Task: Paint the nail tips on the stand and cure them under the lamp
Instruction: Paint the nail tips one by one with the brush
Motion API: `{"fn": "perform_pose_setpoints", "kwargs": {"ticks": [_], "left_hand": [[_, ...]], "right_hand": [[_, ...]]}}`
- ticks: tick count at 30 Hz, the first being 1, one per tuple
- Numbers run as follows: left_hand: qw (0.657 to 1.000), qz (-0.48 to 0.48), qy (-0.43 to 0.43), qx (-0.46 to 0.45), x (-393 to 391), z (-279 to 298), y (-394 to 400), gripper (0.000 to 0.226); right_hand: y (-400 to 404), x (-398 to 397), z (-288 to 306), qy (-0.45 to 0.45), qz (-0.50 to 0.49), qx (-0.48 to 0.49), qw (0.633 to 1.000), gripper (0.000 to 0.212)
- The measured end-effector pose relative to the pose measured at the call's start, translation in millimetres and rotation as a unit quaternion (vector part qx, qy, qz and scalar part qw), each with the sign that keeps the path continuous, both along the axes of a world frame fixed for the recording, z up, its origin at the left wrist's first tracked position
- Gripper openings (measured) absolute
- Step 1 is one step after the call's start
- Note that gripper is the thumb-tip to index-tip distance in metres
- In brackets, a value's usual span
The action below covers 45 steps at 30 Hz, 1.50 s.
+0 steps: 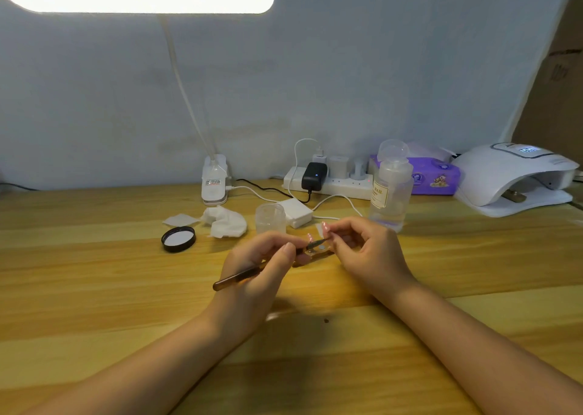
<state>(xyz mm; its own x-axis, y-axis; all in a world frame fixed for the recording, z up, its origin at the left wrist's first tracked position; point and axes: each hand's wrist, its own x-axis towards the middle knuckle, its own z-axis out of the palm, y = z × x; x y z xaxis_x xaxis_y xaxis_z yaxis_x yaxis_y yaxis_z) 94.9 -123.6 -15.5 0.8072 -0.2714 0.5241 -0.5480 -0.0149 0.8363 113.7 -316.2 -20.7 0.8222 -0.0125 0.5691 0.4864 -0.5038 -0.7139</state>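
Left hand [262, 256] pinching brown brush [243, 275], bristle end on little stand [315, 252] mid worktop [94, 288]. Right hand [362, 250] has grip closed on stand's right end, pink nail tip [324, 226] poking up by fingertips. Curing lamp [514, 178] at back right corner, well apart. Clear bottle [391, 190] just behind right hand. Black lid [178, 238], wipes [225, 222] left of centre.

I could read only "NAIL" on the clear bottle's label [379, 193]. Digits on the curing lamp's display [530, 150] and the clip-lamp sticker [214, 182] were too blurred.
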Motion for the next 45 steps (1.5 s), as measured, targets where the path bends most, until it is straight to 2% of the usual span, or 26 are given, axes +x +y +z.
{"fn": "perform_pose_setpoints", "kwargs": {"ticks": [5, 7, 13, 18, 20, 23, 37, 41, 45], "left_hand": [[0.997, 0.081, -0.015, 0.001, 5.2, -2.2, 0.2, 0.015], [0.993, 0.108, -0.017, 0.050, 8.7, -3.4, -0.1, 0.013], [0.974, 0.137, -0.007, 0.181, 15.6, -8.1, 1.1, 0.028], [0.964, 0.113, 0.021, 0.240, 17.0, -10.1, -1.0, 0.038], [0.963, 0.097, 0.038, 0.247, 17.6, -9.7, -1.3, 0.040], [0.965, 0.090, 0.045, 0.244, 17.8, -8.8, -0.8, 0.040], [0.965, 0.095, 0.026, 0.244, 11.3, -5.8, -0.9, 0.035], [0.964, 0.094, 0.022, 0.250, 9.1, -4.5, -1.9, 0.036], [0.962, 0.098, 0.020, 0.254, 7.8, -3.9, -2.8, 0.038]], "right_hand": [[1.1, -1.0, 0.1, 0.015, 0.001, 0.018, 1.000, 0.024], [1.0, -0.4, -0.4, 0.021, -0.004, 0.023, 1.000, 0.022], [1.0, 2.9, -3.5, 0.045, 0.006, 0.038, 0.998, 0.020], [0.4, 5.5, -5.6, 0.048, -0.011, 0.013, 0.999, 0.010], [-1.1, 7.5, -6.6, 0.058, -0.047, -0.026, 0.997, 0.003], [-2.9, 9.8, -7.0, 0.084, -0.078, -0.077, 0.990, 0.006], [-5.7, 14.3, -7.5, 0.118, -0.096, -0.110, 0.982, 0.009], [-6.6, 15.8, -6.9, 0.134, -0.101, -0.136, 0.976, 0.016], [-3.9, 13.5, -7.3, 0.116, -0.129, -0.165, 0.971, 0.018]]}}
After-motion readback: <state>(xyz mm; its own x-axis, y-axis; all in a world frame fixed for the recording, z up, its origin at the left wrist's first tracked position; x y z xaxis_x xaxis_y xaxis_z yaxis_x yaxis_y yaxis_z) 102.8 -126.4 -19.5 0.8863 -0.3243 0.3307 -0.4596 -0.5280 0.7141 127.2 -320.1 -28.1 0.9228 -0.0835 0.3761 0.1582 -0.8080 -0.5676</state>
